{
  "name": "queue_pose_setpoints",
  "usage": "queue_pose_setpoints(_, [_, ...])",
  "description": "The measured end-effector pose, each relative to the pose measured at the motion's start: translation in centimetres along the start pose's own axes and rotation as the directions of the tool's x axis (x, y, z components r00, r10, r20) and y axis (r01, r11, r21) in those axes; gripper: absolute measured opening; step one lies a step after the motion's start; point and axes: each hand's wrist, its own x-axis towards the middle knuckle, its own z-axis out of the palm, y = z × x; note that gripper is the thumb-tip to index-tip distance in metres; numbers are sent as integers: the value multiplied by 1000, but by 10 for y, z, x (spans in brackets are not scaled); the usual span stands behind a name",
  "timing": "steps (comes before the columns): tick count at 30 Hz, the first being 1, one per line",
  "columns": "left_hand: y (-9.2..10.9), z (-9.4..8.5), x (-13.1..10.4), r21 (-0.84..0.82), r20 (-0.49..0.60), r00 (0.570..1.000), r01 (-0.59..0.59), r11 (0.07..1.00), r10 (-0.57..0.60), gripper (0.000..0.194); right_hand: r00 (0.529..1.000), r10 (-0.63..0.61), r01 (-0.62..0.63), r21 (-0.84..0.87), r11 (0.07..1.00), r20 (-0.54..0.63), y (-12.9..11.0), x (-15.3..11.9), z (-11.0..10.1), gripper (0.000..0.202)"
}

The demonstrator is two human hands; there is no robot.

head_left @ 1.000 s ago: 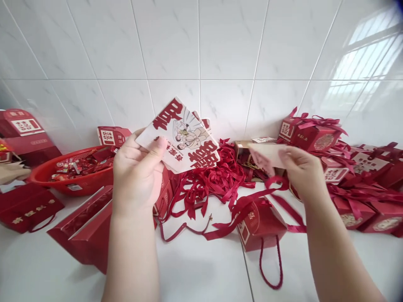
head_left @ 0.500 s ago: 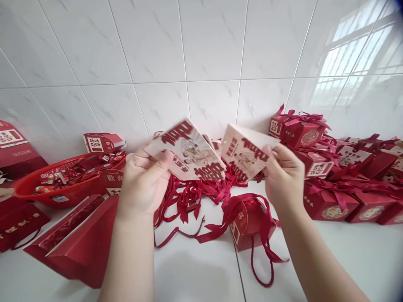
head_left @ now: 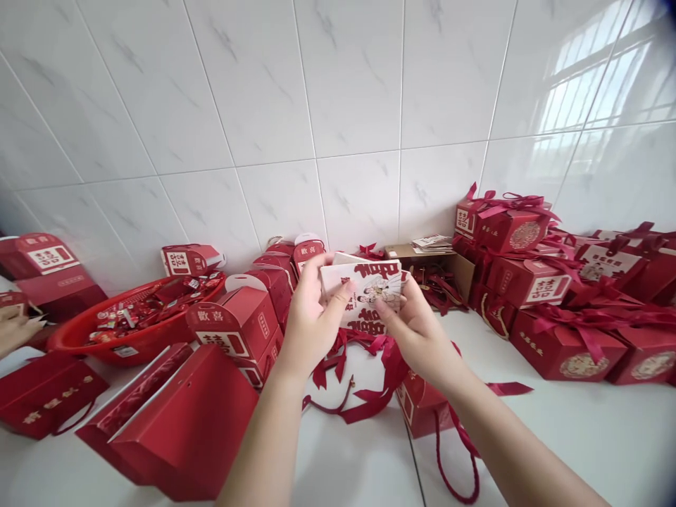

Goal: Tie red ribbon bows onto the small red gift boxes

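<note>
Thumbs over the print, left hand (head_left: 313, 320) and right hand (head_left: 424, 334) gripping one card stack (head_left: 371, 283), printed face toward the person, longer side seemingly running left-right, two tilted bundles half a second ago, now joined, beyond the rope-handled box (head_left: 420, 410)

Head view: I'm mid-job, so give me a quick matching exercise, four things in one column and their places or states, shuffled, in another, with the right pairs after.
Things
1. Printed cards
2. Basin
3. Cardboard box
4. Boxes with bows

Places or states
A. Brown, near the tiled wall
B. Stacked up on the right side of the view
C. Red, on the left, filled with small packets
D. Held between the left hand and the right hand

Right pairs: 1-D, 2-C, 3-A, 4-B
</note>
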Motion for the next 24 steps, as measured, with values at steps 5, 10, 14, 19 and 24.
queue_pose_setpoints(5, [4,-7,-1,76,93,995,-41,996,34,52,988,151,-134,301,944,-34,-8,3,-7,27])
queue_pose_setpoints(10, [4,-6,-5,-144,460,859,-176,974,223,101,951,309,-273,526,806,20,-10,-1,0,29])
queue_pose_setpoints(14, [9,3,-7,-87,423,870,-239,967,253,107,905,352,-424,555,716,237,-6,-8,13,24])
queue_pose_setpoints(19, [11,-2,-6,39,223,933,-296,954,281,95,912,322,-405,429,807,255,-11,-11,19,32])
queue_pose_setpoints(24, [6,-9,-9,177,300,924,-299,938,238,109,909,324,-409,414,813,262,-14,-7,10,48])
